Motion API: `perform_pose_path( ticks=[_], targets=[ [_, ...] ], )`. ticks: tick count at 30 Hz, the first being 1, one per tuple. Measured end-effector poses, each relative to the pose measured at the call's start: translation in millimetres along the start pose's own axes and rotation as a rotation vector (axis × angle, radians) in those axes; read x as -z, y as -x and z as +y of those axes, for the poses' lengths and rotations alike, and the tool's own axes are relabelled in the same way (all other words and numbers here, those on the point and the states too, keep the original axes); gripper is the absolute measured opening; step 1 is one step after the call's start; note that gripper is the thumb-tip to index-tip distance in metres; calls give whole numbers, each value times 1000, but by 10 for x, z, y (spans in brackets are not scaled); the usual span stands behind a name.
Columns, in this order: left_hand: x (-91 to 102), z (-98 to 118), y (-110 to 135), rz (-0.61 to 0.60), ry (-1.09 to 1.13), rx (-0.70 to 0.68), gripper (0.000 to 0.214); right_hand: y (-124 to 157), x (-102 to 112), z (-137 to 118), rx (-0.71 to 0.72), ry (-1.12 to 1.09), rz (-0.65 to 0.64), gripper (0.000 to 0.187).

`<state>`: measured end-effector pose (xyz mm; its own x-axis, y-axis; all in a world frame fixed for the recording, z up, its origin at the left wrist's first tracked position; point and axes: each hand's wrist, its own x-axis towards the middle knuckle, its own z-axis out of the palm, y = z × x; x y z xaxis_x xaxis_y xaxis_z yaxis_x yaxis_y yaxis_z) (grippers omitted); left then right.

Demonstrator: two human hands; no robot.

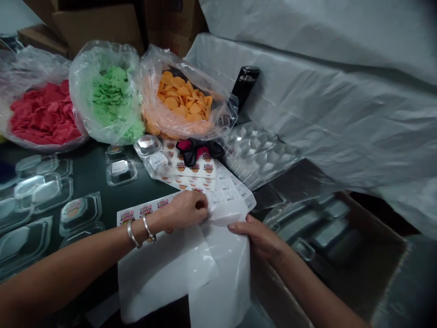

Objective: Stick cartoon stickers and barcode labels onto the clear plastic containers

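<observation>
My left hand, with silver bangles at the wrist, is closed in a pinch over the top of a glossy white sheet; what its fingertips hold is hidden. My right hand grips the right edge of that sheet, thumb on top and fingers underneath. Beneath my left forearm lies a sticker sheet with round colourful logos, partly covered by white paper. More logo sticker sheets and a sheet of small printed labels lie just beyond my hands.
Clear plastic containers stand at left, some with stickers. Behind are bags of red, green and orange flat pieces. A black cylinder stands behind a clear tray stack. At right, an open box holds clear containers.
</observation>
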<state>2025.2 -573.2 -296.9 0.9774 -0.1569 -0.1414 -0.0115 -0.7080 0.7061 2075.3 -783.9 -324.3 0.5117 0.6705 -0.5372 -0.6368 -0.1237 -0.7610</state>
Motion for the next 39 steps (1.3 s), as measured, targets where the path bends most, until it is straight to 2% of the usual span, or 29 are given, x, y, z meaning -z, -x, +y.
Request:
perform_pose_path(
  ticks=[8,14,17,21,23,24,26,27,28,29,31,32,33,36,39],
  targets=[
    [1,59,29,-58,-54,-29,17,-82,-73,-56,53,7,-38,58],
    [-35,52,-3,-20,-116,-12,19,3,-6,12,0,22,-33,60],
    [-38,-4,-42,35,37,68,14,21,10,106,-17,-20,27,61],
    [41,-153,-118,140,517,250,7,22,101,154,-55,-15,103,51],
    [132,-200,-128,201,687,312,8,84,176,99,-6,126,257,45],
    [185,-201,-114,250,722,325,9,137,199,55,72,246,415,43],
    [277,-152,-39,381,651,271,8,265,167,-34,295,501,793,39],
    [306,-104,23,446,528,189,7,323,98,-67,392,587,892,37],
    [316,-47,101,487,343,74,7,362,-9,-85,452,625,886,34],
    [308,14,190,495,127,-53,9,375,-145,-86,476,608,760,32],
    [246,115,390,449,-278,-276,15,313,-459,-46,460,481,354,36],
    [203,143,494,419,-427,-344,18,245,-606,-12,448,414,216,38],
    [160,152,596,394,-534,-388,20,165,-730,24,434,364,131,39],
    [109,86,872,352,-600,-445,18,-46,-937,102,397,333,82,37],
    [237,-31,1091,390,-339,-400,17,-118,-1009,98,325,410,42,35]
  ],
)
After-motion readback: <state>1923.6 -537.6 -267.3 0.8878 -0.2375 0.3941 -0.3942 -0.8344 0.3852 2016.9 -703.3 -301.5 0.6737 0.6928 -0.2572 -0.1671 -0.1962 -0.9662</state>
